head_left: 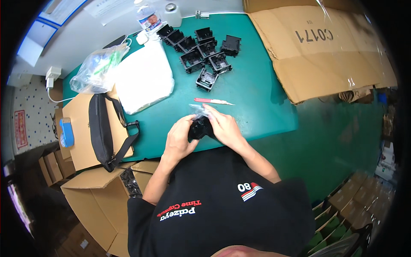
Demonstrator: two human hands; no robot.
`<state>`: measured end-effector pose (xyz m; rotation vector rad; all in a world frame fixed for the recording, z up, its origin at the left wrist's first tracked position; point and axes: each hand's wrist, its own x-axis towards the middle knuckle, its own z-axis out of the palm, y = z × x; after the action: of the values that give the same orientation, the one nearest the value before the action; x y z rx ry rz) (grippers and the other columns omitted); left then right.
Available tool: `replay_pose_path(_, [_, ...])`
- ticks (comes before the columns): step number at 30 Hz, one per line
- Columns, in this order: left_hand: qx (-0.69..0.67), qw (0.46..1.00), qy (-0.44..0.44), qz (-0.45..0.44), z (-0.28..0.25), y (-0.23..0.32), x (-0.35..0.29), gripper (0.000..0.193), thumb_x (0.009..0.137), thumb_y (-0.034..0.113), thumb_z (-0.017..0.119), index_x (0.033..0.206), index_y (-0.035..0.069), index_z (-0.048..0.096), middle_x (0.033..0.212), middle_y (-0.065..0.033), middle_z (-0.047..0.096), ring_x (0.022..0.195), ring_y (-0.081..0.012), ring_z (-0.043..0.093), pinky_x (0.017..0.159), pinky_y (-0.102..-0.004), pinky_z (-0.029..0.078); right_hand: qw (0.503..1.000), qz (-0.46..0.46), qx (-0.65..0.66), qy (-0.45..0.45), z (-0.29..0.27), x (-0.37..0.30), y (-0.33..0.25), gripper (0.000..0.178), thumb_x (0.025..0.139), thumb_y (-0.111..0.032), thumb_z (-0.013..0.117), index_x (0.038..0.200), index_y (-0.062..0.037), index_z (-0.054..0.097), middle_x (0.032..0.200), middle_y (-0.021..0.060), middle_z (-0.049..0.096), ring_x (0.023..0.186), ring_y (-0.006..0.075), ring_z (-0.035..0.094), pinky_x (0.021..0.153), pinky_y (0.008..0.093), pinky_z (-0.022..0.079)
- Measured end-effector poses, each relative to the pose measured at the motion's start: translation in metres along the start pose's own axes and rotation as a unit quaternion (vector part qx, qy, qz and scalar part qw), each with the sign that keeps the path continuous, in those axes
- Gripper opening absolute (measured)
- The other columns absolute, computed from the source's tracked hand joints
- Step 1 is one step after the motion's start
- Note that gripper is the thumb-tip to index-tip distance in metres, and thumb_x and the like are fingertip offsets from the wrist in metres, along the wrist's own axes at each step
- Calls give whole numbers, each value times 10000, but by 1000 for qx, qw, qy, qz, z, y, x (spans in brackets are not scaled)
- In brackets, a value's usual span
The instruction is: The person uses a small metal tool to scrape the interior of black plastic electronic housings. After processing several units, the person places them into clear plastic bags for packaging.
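Observation:
Close to my body, at the near edge of the green table mat (257,111), a black plastic housing (199,129) is between my hands. My left hand (179,137) is closed round its left side, thumb at the near edge. My right hand (226,128) lies along its right side, with fingertips pinching a piece of clear plastic film (198,109) above it; the right thumb is hidden. Just beyond the fingers lies a slim pointed knife (214,101) with a red handle. Farther back, several similar black housings (207,79) stand in a loose group.
A white packet (143,79) and a clear bag with green things (100,68) lie at the left, near a black waist bag (102,132). A bottle (147,17) and a jar (173,16) stand at the back. A large cardboard box (308,55) occupies the right; an open carton (92,197) stands below left.

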<state>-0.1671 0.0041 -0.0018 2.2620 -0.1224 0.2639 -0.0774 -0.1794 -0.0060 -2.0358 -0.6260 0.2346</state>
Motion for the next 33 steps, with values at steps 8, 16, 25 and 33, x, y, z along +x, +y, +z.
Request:
replay_pose_path(8, [148,984,92,-47,10,19,7,581,566,52,873,1057,-7,568,1128,-176,537,1043,-392,552,875,-475,495,998,13,-36,48,8,-16,-6,279,892,-15,616,1163,-37,556,1062,194,612,834,430,676,705,510,556])
replay_pose_path(16, [-15,967,254,-4,31,7,22,574,620,69,860,1058,9,494,1048,-151,485,969,-334,519,861,-420,446,992,52,53,102,31,-15,3,212,849,-5,633,1029,-11,520,920,190,561,764,419,632,626,495,510])
replay_pose_path(25, [-90,992,90,5,29,-14,26,322,838,85,797,1003,-26,544,911,-101,489,851,-254,522,791,-381,455,994,41,96,43,17,-23,5,404,875,-284,724,992,55,538,867,227,625,782,397,651,697,478,512])
replay_pose_path(33, [-17,993,99,-59,43,-14,31,218,911,24,620,1093,-9,506,785,-143,606,640,-264,601,608,-383,496,979,140,78,129,-14,-20,-1,215,1014,-231,561,1068,-27,605,748,275,650,721,492,640,619,535,490])
